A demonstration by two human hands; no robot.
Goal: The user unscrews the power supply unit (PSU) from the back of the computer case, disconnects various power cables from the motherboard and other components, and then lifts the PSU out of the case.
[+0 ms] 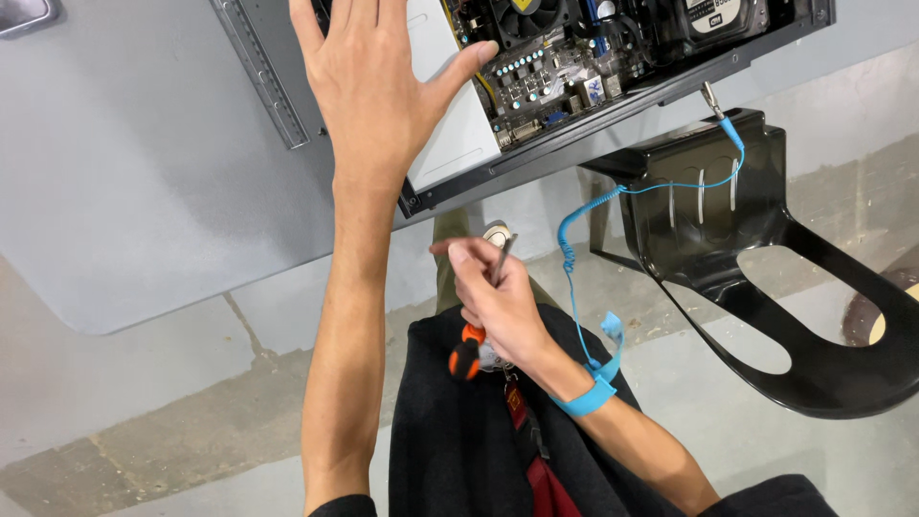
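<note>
My left hand (369, 81) lies flat, fingers spread, on the open desktop computer case (613, 115), steadying it at the edge of the grey table (124, 191). My right hand (498, 302) is closed around an orange-and-black screwdriver (469, 349), its steel shaft pointing up, held over my lap. A coiled blue anti-static strap (586, 394) runs from wrist to chassis. Next, I judge, comes seating the tip on a screw, squarely, among glossy circuit-board parts.

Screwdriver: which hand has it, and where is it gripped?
The right hand holds the screwdriver around its upper handle and metal shaft; the left hand holds nothing.
</note>
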